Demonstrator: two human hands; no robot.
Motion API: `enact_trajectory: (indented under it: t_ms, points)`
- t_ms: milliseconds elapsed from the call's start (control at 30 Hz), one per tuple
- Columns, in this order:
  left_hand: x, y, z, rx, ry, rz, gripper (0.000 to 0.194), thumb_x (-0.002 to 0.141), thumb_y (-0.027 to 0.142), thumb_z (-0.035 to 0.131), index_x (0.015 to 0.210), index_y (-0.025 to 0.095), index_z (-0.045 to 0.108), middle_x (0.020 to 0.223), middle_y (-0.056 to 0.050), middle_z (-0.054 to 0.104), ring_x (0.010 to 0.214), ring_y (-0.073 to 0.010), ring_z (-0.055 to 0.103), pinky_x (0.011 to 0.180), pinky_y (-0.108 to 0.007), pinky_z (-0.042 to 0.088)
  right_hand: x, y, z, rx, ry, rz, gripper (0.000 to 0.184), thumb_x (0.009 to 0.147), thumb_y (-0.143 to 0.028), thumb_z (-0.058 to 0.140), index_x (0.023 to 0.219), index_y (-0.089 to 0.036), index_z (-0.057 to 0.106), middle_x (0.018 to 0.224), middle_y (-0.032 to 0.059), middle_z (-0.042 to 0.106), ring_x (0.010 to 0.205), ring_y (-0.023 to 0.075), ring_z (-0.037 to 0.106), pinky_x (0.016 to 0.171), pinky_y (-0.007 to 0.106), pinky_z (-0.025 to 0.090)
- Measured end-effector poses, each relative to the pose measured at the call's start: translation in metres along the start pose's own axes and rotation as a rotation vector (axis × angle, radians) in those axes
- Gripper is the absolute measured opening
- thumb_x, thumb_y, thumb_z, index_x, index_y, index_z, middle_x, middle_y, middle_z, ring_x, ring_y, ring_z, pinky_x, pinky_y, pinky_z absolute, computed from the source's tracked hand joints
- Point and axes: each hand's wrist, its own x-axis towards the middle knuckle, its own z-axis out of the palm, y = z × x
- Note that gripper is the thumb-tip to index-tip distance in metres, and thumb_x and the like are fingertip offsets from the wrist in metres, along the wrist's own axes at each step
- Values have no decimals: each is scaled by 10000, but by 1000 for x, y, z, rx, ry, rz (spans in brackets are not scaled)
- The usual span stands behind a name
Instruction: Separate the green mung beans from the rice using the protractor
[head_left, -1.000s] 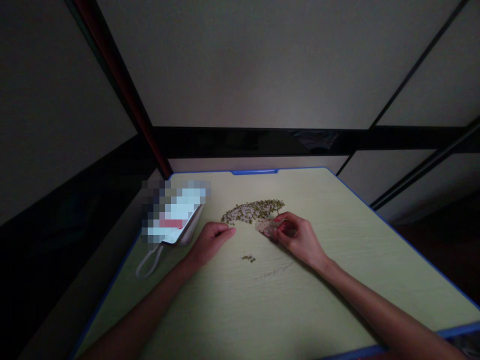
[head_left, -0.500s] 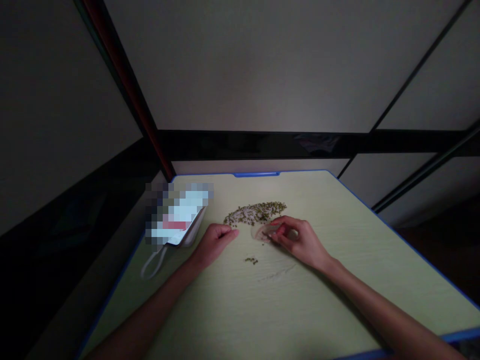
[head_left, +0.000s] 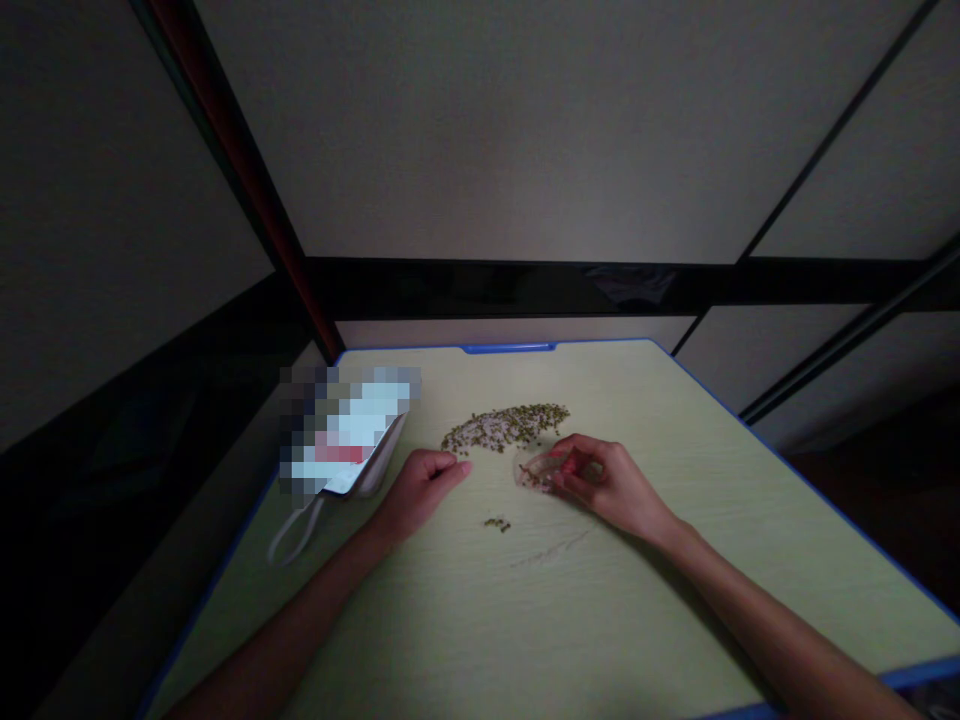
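Note:
My right hand [head_left: 607, 485] is closed at the edge of a small clear round dish [head_left: 526, 470], thumb and fingers pinching it. A few small dark bits lie inside the dish, which is tilted or flat, I cannot tell which. My left hand [head_left: 420, 490] rests on the table with its fingers curled in and the thumb stretched out; the inside of the hand is hidden. Beyond both hands spreads a long heap of small green and pale seeds or beans [head_left: 506, 428]. Nearer to me lies a little cluster of green seeds [head_left: 497, 524].
A phone with a lit, partly blurred screen [head_left: 360, 425] leans on a pale support at the left, its white strap [head_left: 296, 530] hanging onto the table. The light wood-look table [head_left: 600, 620] has a blue rim. Pale panels [head_left: 487, 130] stand behind it.
My right hand and the clear dish have shifted slightly right, away from the heap, and more bits show in the dish. The left hand stays almost in place; the view has moved a little.

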Motion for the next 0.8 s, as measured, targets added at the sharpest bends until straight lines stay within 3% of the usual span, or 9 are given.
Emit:
enact_trajectory:
  t_ms: [267, 467, 633, 800]
  points:
    - [0, 1, -1, 1, -6, -6, 369, 654, 398, 445, 430, 210, 220, 458, 69, 174, 446, -70, 219, 444, -234, 161, 8, -12, -8, 126, 157, 17, 198, 662, -169, 554, 854, -123, 568, 581, -1, 560, 556, 131, 536, 535, 235, 417]
    - [0, 1, -1, -4, -10, -6, 370, 649, 405, 447, 427, 210, 225, 462, 68, 177, 452, -69, 219, 446, -233, 164, 19, -26, 6, 226, 52, 32, 151, 619, -144, 565, 759, -153, 512, 549, -24, 547, 508, 111, 520, 490, 214, 405]
    - [-1, 1, 0, -4, -9, -18, 371, 656, 408, 446, 435, 209, 225, 467, 67, 179, 456, -71, 231, 447, -231, 170, 21, -13, 15, 235, 33, 68, 155, 613, -152, 560, 741, -171, 475, 531, -34, 534, 478, 111, 512, 451, 208, 393]
    - [0, 1, 0, -1, -2, -20, 373, 659, 399, 454, 436, 206, 227, 466, 65, 182, 458, -74, 241, 450, -233, 170, 21, -4, 8, 166, 34, 53, 153, 603, -136, 556, 731, -165, 480, 515, -38, 516, 454, 99, 482, 454, 211, 392]
